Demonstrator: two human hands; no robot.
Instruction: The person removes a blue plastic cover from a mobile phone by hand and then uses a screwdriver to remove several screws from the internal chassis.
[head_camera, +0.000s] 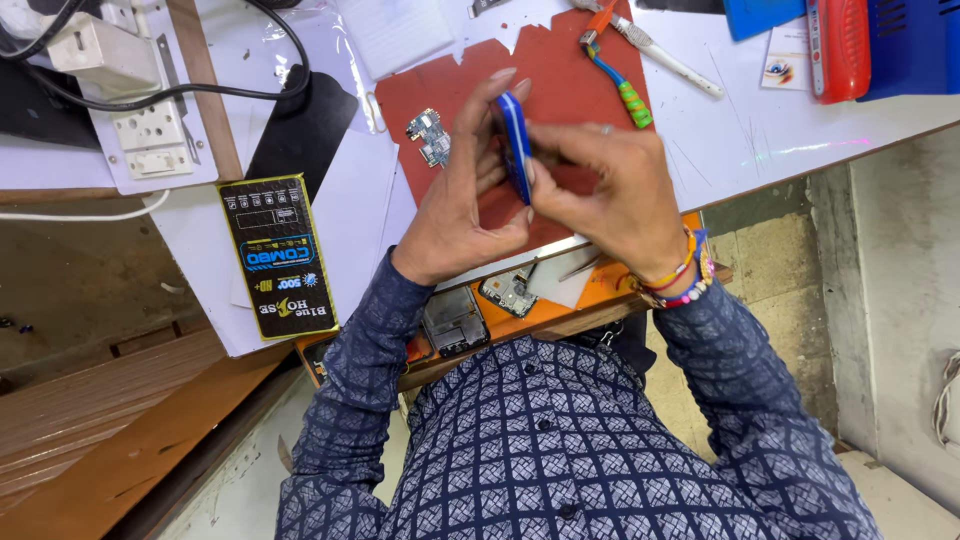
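Hands meet over the red mat (575, 75) on the white tabletop (760, 140): left hand (465, 195) and right hand (605, 190) both closed on a blue phone (515, 145), held edge-on between them, fingers wrapped around its sides. Small circuit board (430, 137) lies on the mat just left of the left hand; green-handled tool (620, 85) and white-handled tool (665, 55) lie near the mat's far edge. Black box (277, 255) sits well apart, beside the left forearm.
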